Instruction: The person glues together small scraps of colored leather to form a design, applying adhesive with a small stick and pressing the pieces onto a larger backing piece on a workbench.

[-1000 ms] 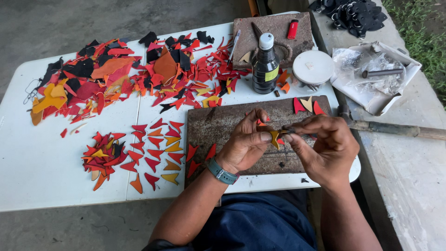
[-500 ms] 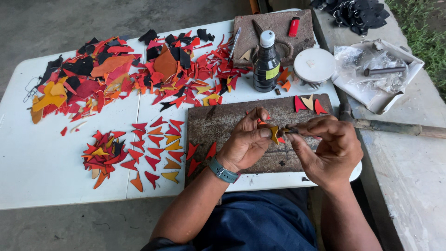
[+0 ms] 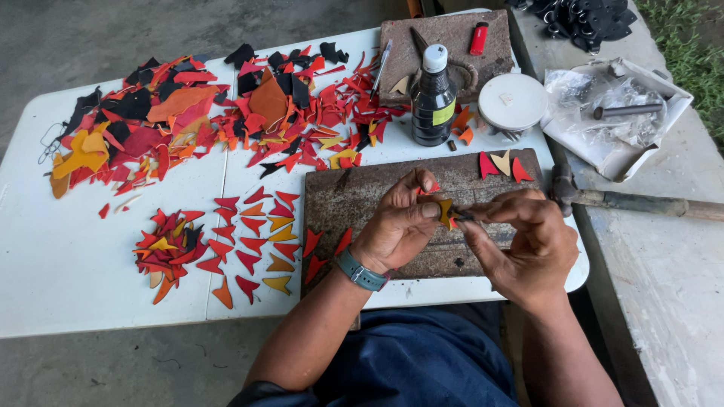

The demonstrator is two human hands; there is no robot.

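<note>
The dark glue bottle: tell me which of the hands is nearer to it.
Left. The left hand works just below the dark bottle, slightly to its left; the right hand is lower and off to the bottle's right.

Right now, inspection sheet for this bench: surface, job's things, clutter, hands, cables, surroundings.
Surface: white folding table, worn brown work board on it.
Job's things: small yellow and red leather piece pinched between both hands.
Clutter: scrap heap, sorted cut shapes, dark bottle, white lid, red lighter, hammer.
Hands: left hand and right hand both gripping the piece over the board.
Cables: nothing seen.
Surroundings: concrete ledge, grass.
</note>
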